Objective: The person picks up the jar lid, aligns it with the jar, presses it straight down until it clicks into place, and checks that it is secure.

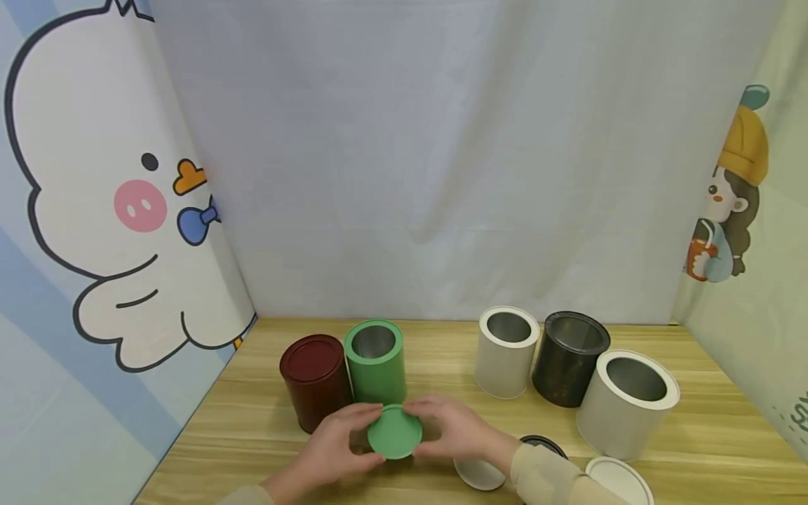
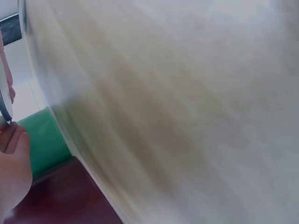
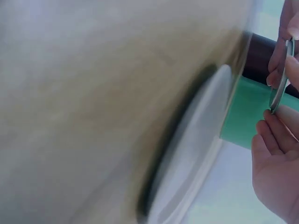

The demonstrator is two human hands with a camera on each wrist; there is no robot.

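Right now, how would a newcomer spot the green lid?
On the wood-grain table, find the dark red can at left, then the open green can beside it. In front, the left hand and right hand hold the green lid; its colour sets it apart from the white lid nearby.

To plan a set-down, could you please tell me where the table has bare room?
Bare: between green can and narrower white can; left of red can; right of wider white can. Crowded: around black can and white lids.
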